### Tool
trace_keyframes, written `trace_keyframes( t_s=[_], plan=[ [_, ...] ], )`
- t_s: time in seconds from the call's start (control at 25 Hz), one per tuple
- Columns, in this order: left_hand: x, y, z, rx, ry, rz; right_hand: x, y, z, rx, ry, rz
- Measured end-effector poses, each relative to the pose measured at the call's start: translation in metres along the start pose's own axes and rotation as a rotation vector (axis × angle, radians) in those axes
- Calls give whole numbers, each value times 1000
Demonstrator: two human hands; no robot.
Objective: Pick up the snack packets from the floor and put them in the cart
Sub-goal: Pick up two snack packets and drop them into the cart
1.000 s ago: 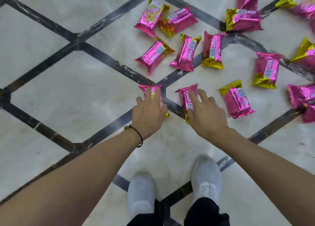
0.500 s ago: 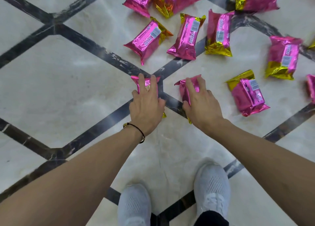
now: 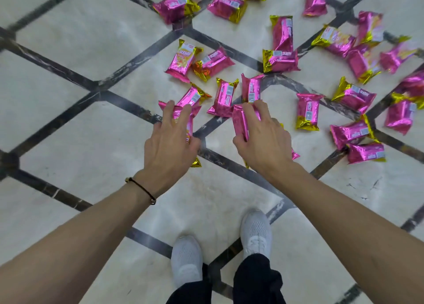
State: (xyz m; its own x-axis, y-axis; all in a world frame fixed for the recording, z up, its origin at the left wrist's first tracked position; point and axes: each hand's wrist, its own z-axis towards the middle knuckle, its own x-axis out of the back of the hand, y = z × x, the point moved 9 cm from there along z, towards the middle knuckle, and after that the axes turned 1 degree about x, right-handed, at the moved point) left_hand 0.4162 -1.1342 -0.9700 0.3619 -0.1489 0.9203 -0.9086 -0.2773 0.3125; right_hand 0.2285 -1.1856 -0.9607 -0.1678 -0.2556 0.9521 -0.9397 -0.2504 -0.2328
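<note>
Left hand (image 3: pixel 171 143) is curled over one pink snack packet (image 3: pixel 191 122), with the fingers spread across its top and the thumb tucked against its near side, so a grip on it is judged to be made; right hand (image 3: pixel 263 143) is closed round a second packet (image 3: pixel 239 120), which is pinched on edge between thumb and fingers. Both packets are held low over the marble floor (image 3: pixel 91 143) near the middle of the view, and whether they are lifted clear of it cannot be told. Little of the task is judged to be done: no cart is to be seen, and many loose packets (image 3: pixel 307 111) lie scattered on the floor from 11 o'clock round to 3 o'clock of the hands, some touching or overlapping, the nearest just beyond the fingertips at 12 o'clock. The two held packets have yet to be carried to the cart, and the scattered ones have yet to be gathered. Both forearms are stretched forward and down from the lower corners, palms turned to the floor, wrists nearly straight, with a thin dark cord (image 3: pixel 140 189) worn at the left wrist and white shoes (image 3: pixel 255 233) planted at 6 o'clock
</note>
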Motion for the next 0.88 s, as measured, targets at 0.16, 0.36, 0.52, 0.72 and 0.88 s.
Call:
trace_keyframes(
  t_s=[0.16,0.36,0.52,0.72,0.88],
  plan=[
    [144,40,-10,-11,62,-7,149,-38,-2,16,134,12],
    [327,95,-37,-13,122,12,340,-93,-11,49,236,6],
    [471,134,-65,12,189,-24,480,-137,-40,22,270,14],
    [611,181,-119,-57,259,-6,629,-166,-94,3,364,-5],
    [688,206,-165,-76,303,22,718,-177,-139,-23,439,-19]
  ],
)
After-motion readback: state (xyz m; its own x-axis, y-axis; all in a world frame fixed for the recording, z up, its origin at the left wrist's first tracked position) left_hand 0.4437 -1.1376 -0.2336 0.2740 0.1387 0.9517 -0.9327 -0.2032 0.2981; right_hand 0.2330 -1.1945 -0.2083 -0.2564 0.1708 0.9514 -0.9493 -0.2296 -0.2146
